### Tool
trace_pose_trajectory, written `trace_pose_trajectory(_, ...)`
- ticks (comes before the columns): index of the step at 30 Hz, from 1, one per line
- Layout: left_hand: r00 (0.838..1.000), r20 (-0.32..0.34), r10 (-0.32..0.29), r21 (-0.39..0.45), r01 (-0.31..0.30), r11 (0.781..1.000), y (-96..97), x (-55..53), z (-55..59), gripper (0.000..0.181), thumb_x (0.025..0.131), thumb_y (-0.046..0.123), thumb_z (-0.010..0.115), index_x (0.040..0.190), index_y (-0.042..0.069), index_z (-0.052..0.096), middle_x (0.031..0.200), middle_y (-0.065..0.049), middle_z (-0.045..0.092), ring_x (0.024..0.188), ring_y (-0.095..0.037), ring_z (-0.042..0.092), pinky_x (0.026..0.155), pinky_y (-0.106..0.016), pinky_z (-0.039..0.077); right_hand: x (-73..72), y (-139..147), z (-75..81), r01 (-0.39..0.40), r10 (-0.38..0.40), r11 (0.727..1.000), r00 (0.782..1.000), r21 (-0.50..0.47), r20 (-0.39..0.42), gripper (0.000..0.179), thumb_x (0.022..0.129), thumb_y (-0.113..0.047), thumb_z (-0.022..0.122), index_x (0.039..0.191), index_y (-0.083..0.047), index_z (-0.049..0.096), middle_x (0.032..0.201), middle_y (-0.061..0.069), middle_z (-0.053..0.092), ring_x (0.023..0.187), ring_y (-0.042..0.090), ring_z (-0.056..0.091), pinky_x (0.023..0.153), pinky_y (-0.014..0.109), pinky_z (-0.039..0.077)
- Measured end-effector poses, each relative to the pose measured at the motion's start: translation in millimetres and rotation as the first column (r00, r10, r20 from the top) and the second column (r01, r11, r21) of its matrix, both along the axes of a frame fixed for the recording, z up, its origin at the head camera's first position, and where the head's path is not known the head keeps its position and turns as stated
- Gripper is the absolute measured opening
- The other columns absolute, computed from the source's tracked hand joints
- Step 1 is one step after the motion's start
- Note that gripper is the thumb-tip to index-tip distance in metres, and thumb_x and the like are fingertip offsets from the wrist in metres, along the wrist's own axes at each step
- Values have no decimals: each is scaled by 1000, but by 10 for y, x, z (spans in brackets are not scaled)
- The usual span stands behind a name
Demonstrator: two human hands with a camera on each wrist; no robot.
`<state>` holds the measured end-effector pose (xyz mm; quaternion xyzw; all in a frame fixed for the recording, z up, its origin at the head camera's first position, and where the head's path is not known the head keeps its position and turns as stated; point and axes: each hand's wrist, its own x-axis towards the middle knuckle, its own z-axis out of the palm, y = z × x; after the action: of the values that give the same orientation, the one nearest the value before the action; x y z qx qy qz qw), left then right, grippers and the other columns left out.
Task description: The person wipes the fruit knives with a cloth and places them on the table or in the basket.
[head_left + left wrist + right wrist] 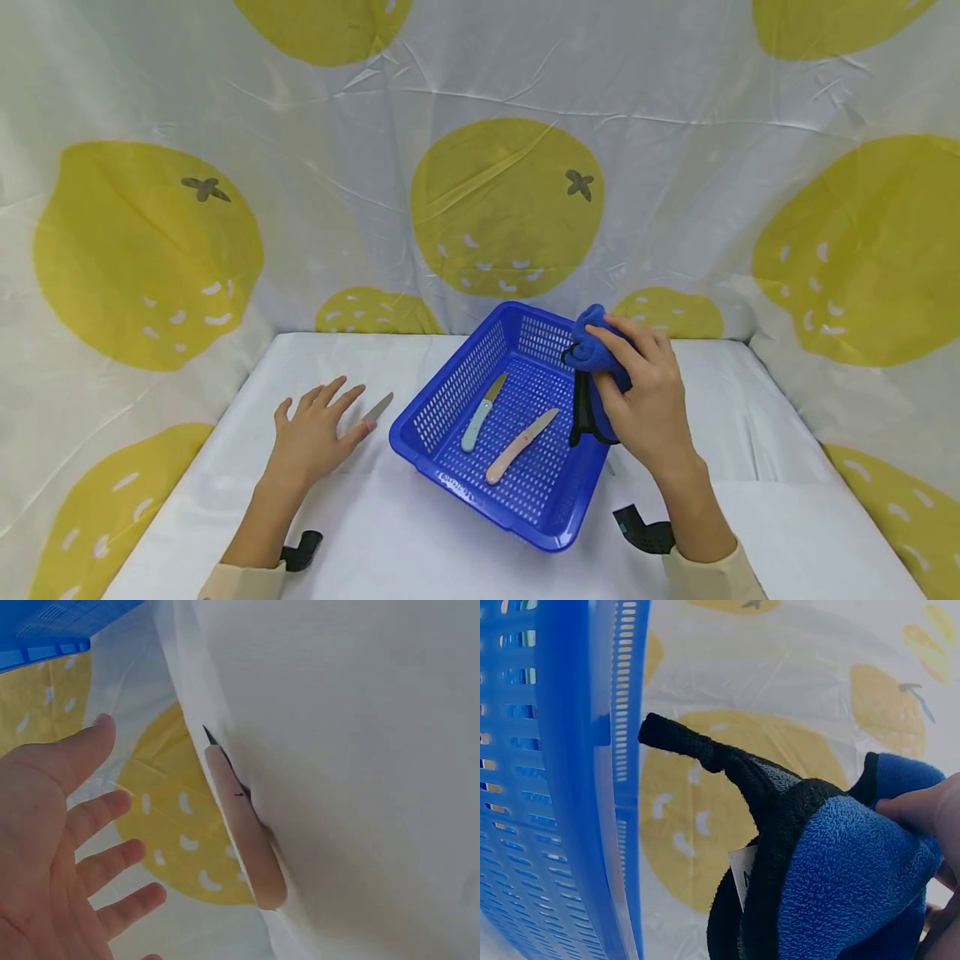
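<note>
My right hand [647, 396] grips a blue terry cloth [592, 346] with black edging and a black strap, held over the right rim of the blue plastic basket [442, 471]. A small white tag shows on the cloth [847, 877] in the right wrist view. Inside the basket lie a knife with a light blue handle [476, 427] and a knife with a pink handle [517, 450]. With spread fingers, my left hand [311, 437] is left of the basket. Beside it, another knife [244, 825] with a pinkish handle lies on the white table, apart from the fingers.
The basket's slotted wall [562, 787] stands between the two hands. A white cloth covers the table [420, 533]. Behind and at both sides hangs a pale curtain [330, 167] with large yellow lemons.
</note>
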<state>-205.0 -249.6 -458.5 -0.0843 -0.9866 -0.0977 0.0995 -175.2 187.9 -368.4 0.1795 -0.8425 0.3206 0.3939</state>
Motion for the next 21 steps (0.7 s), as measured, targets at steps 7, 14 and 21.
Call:
trace_pose_trajectory(7,997,64,32,-12,-31,999,-51,37,-130,59,97,44,68,142,8,59,139,-23,60,122,-49,58,96,-73,41,-8,-11,-3,-7,7,1000,1000,13,11,45,86,5,74,127,-13,73,141,11,63,122,35,53,99,57,48)
trace_pose_trajectory(14,993,114,22,-17,-20,1000,-57,11,-168,51,94,33,74,128,-4,66,120,-27,66,105,-47,64,84,-66,52,-16,-2,-10,-16,16,1000,1000,19,19,45,86,4,75,128,-14,73,141,11,62,125,35,53,101,58,48)
trace_pose_trajectory(21,976,217,13,11,-16,1000,-75,-72,-181,40,92,26,78,119,-2,72,105,-18,68,84,-27,65,70,-51,57,-4,-2,-16,-24,23,999,999,30,26,45,86,3,75,128,-15,73,141,10,62,127,35,53,103,59,47)
